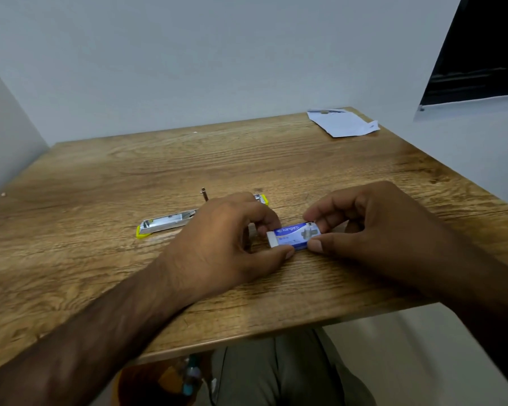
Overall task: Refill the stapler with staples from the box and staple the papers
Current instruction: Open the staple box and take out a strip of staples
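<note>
Blue and white cardboard, the one staple box (294, 234) lies pinched between both hands near the middle of the wooden table (129, 171). The right hand (376, 227) grips its right end, thumb on the near edge and fingertips on the far edge. The left hand (226, 244) closes thumb and fingers on the left end, where a white inner tray shows slightly past the blue sleeve. The box's long axis runs left to right, tilted a little, with the white end pointing left.

Just behind the left hand lies one stapler (170, 222), yellow and silver, swung open, its metal channel pointing left and partly hidden by the hand. One lot of white papers (342, 123) sits well apart at the far right corner, touching the table's right edge; how many sheets cannot be told.

Bare wood lies open to the left and beyond the stapler. Walls stand against the far and left edges; the near edge is close below the wrists.
</note>
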`<state>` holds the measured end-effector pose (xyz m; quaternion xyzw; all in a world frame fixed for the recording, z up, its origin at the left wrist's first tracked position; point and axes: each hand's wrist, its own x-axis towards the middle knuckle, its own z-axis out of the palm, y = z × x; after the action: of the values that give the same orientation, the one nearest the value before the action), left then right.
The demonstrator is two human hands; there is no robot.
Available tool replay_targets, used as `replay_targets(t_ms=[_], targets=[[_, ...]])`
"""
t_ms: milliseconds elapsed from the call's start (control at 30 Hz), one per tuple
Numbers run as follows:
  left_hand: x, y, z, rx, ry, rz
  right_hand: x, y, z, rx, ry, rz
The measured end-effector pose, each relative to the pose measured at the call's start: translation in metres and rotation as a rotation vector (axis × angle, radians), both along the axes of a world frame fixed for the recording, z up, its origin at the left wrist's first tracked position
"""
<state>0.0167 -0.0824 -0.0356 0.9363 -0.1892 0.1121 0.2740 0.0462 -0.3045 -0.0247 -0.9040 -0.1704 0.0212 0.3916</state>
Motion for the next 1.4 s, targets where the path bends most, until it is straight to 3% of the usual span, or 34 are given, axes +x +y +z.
replay_targets(t_ms=[467, 733, 900, 1100, 1267, 1400], targets=[[0.003, 0.012, -0.001, -0.073, 0.026, -0.086, 0.006, -0.016, 0.01, 0.068, 0.164, 0.05], [0.002, 0.01, 0.005, -0.144, 0.104, -0.096, 0.002, -0.016, 0.023, -0.27, -0.018, 0.012], [0.005, 0.015, 0.003, -0.228, 0.197, -0.048, -0.003, 0.005, 0.039, -0.189, -0.166, 0.106], [0.005, 0.016, 0.004, -0.242, 0.191, -0.044, -0.006, 0.038, 0.039, -0.325, -0.176, 0.24], [0.004, 0.017, 0.003, -0.246, 0.163, -0.071, -0.004, 0.043, 0.044, -0.513, -0.205, 0.245], [0.002, 0.017, 0.004, -0.224, 0.137, -0.08, -0.004, 0.043, 0.045, -0.549, -0.181, 0.241]])
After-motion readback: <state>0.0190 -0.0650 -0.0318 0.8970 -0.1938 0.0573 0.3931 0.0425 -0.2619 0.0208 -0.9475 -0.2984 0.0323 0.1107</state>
